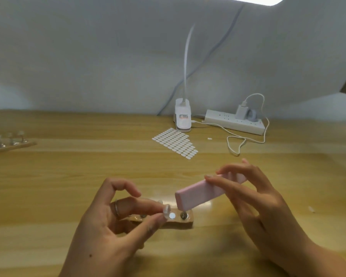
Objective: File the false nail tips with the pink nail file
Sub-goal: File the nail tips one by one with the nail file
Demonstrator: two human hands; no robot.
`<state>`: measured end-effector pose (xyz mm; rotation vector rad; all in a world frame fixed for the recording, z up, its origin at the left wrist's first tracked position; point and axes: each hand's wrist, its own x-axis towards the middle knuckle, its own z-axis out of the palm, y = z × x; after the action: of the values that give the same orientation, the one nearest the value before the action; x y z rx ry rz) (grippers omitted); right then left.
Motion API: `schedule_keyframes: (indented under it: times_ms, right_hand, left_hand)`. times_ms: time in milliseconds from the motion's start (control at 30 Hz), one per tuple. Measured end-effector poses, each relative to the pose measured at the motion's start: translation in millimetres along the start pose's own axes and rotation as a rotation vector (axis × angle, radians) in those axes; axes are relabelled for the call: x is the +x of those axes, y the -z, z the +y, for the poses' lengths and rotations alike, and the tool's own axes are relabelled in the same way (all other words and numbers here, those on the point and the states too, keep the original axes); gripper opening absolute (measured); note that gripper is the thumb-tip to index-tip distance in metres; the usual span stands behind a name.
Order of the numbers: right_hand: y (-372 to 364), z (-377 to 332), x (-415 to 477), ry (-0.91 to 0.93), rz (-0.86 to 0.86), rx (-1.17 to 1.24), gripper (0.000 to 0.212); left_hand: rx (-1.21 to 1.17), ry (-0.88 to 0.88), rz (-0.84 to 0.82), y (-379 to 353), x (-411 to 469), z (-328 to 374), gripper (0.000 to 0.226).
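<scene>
My left hand (116,222) pinches a clear false nail tip (166,210) between thumb and fingertip, just above a small wooden holder (185,222) with round metal studs. My right hand (254,198) grips the pink nail file (203,192), a thick block, by its far half. The file's near end hangs a little to the right of the nail tip and above the holder; whether file and tip touch is unclear.
A sheet of white adhesive tabs (176,141) lies mid-table. Behind it stand a white clip lamp (183,116) and a power strip (235,121) with a charger and looping white cable (246,139). A second wooden holder with nail tips (8,143) sits at the far left.
</scene>
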<state>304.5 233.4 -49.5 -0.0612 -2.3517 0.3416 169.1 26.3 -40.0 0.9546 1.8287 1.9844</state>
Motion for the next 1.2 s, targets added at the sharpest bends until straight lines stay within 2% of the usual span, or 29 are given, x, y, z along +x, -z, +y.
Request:
schedule_keyframes:
  times_ms: [100,267,367,533,600,667,733,900,1033,1167,1200]
  right_hand:
    - [3,-4,1,-0.009,-0.021,0.006,0.071]
    - [3,-22,0,0.083,-0.063,0.034,0.059]
    - [2,-26,-1,0.169,-0.084,-0.021,0.055]
    - [2,-18,0,0.033,-0.045,-0.042,0.072]
    - [2,-19,-1,0.045,-0.033,-0.035,0.065]
    - [2,-26,-4,0.138,-0.041,-0.019,0.05]
    - [0,-33,-4,0.208,-0.066,-0.022,0.046]
    - [2,-26,1,0.065,-0.019,0.003,0.059]
    - [-4,-40,-5,0.153,-0.07,0.099,0.05]
    - [0,-35,2,0.074,-0.03,0.083,0.064]
    - [-1,-39,-2,0.101,-0.045,0.103,0.062]
  left_hand:
    - [-0.014,-0.013,0.022,-1,-1,1,0.039]
    - [0.025,-0.039,-0.012,0,-1,1,0.047]
    - [0.06,-0.066,-0.028,1,-2,-1,0.043]
    - [0.093,-0.102,-0.045,2,-3,0,0.047]
    - [0.109,-0.112,-0.046,1,-3,1,0.045]
    - [0.104,-0.122,-0.034,0,-3,1,0.044]
    - [0.097,-0.14,-0.028,-1,-4,1,0.047]
    - [0.07,-0.21,-0.075,-1,-7,1,0.039]
    - [0.117,-0.3,-0.078,-4,-10,1,0.039]
    - [0.21,-0.344,-0.057,-5,-11,2,0.04]
    - [0.198,-0.334,-0.058,-6,-11,2,0.041]
